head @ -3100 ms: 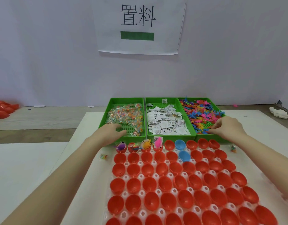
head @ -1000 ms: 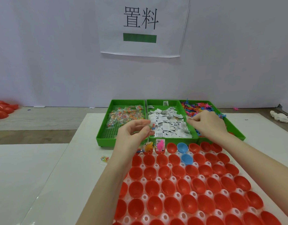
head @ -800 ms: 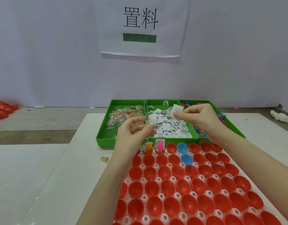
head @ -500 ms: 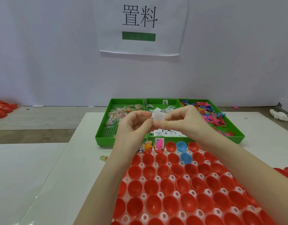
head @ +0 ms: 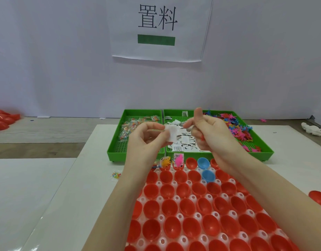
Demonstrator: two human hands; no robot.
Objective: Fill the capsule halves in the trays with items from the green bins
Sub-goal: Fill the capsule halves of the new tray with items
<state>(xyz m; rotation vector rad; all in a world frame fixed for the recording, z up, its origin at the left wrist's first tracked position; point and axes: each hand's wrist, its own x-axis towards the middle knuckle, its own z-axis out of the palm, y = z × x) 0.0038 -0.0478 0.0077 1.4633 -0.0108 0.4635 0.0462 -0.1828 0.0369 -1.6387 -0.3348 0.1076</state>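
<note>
My left hand (head: 149, 136) pinches a white paper slip (head: 170, 133) above the green bins. My right hand (head: 212, 136) is beside it, thumb up and fingers curled round a small red item (head: 202, 137) that is mostly hidden. Behind them the left bin (head: 118, 156) holds clear packets (head: 130, 126), the middle bin (head: 174, 112) paper slips (head: 186, 141), and the right bin (head: 250, 156) colourful toys (head: 237, 127). In front lies the white tray (head: 193, 197) of red capsule halves (head: 186, 207). Two halves in its back row hold a yellow toy (head: 166, 163) and a pink toy (head: 178, 159).
Two blue halves (head: 204, 163) sit among the red ones. A loose packet (head: 116, 175) lies on the white table left of the tray. More red halves lie at the far left (head: 4, 118) and right edge (head: 319, 196). A white object (head: 311, 129) lies back right.
My right hand took a toy, then a paper slip, and brought the slip to my left hand. The slip is now in my left fingers and the hands have drawn slightly apart.
</note>
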